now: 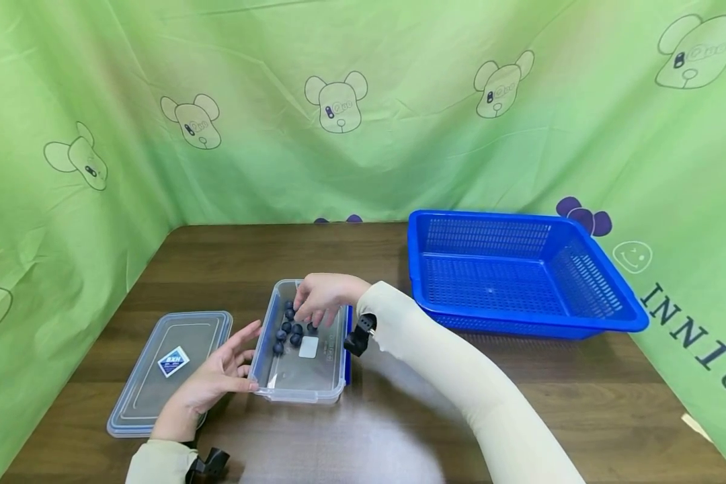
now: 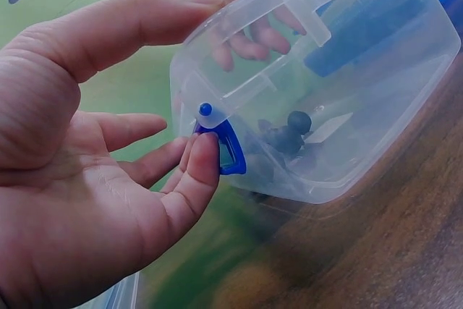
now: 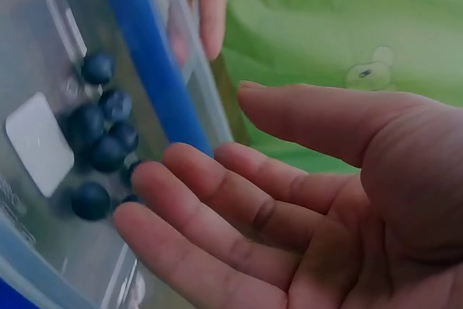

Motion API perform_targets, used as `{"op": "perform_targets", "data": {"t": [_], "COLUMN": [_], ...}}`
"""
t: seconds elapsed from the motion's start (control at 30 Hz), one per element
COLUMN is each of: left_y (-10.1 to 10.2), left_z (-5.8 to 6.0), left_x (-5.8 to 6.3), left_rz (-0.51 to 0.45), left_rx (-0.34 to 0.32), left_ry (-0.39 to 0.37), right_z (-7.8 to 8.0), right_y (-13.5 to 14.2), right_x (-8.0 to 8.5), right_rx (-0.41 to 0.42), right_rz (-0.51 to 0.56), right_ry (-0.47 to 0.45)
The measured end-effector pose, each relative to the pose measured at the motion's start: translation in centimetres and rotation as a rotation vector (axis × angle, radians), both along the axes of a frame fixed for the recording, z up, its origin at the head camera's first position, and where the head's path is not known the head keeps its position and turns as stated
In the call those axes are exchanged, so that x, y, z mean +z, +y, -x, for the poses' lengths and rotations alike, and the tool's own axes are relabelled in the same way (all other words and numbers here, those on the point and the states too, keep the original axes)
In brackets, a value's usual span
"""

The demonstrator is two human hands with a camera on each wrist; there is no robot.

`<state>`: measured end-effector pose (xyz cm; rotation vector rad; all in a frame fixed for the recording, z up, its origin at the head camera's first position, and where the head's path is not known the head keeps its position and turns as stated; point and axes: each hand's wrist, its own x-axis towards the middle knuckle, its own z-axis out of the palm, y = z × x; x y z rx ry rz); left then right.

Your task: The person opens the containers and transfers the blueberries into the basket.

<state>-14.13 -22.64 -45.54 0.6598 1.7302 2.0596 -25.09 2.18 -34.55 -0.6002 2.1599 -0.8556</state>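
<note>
A clear plastic food container (image 1: pixel 296 395) stands on the table, holding several blueberries (image 1: pixel 296 339) and a small white rectangle (image 1: pixel 308 347) on its floor. My right hand (image 1: pixel 323 299) reaches over the far end of the container, fingers pointing down beside the berries. In the right wrist view, the right thumb (image 3: pixel 304 117) is spread away from the fingers, with no berry between them. At the container's left side, my left hand (image 1: pixel 218 373) touches it with the thumb at the near corner. One left finger (image 2: pixel 195 186) rests against a blue side latch (image 2: pixel 230 155).
A clear lid (image 1: pixel 142 403) with a blue-and-white label lies on the table to the left. At the right rear stands a large blue plastic basket (image 1: pixel 520 323) with slotted walls. Green printed cloth (image 1: pixel 266 161) hangs around the wooden table (image 1: pixel 411 430).
</note>
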Motion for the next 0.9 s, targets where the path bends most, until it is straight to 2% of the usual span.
{"op": "perform_targets", "data": {"t": [0.2, 0.47, 0.63, 0.73, 0.9], "left_y": [0.0, 0.0, -0.2, -0.1, 0.1], "left_z": [-0.1, -0.1, 0.0, 0.0, 0.0], "left_x": [0.1, 0.0, -0.2, -0.2, -0.1], "left_rz": [-0.012, -0.023, -0.007, -0.005, -0.024], "left_rx": [-0.003, -0.007, -0.002, -0.002, -0.009], "left_ry": [-0.001, 0.02, 0.008, 0.01, 0.019], "right_z": [0.6, 1.2, 1.3, 1.2, 1.2], "right_y": [-1.2, -2.4, -2.8, -2.8, -2.5], "right_x": [-0.3, -1.3, -2.1, -2.6, -3.1], "right_rx": [-0.039, -0.117, -0.135, -0.177, -0.195], "right_rz": [-0.079, -0.236, -0.269, -0.296, -0.23], "right_ry": [0.042, 0.136, 0.141, 0.135, 0.066]}}
